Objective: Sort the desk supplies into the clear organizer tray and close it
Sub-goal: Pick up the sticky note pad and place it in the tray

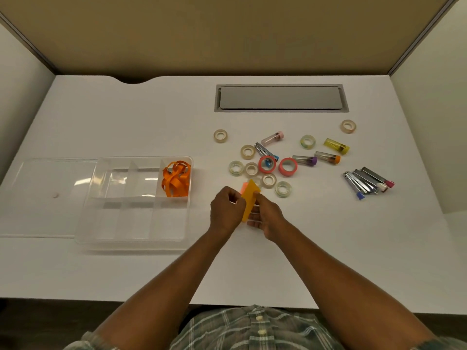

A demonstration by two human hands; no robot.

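Observation:
A clear organizer tray (87, 224) with dividers sits at the left, and orange ribbon (176, 180) fills its far right compartment. Its clear lid (48, 195) lies flat to the left, partly under the tray. My left hand (226, 210) and my right hand (265, 215) meet just right of the tray, both closed on a stack of yellow and pink sticky pads (249, 198) held on edge. Beyond them lie several tape rolls (288, 166), capped tubes (336, 145) and staplers (366, 181).
A grey cable hatch (280, 98) is set into the white desk (126, 269) at the back. Partition walls close off the back and both sides. One tape roll (348, 126) lies apart at the far right.

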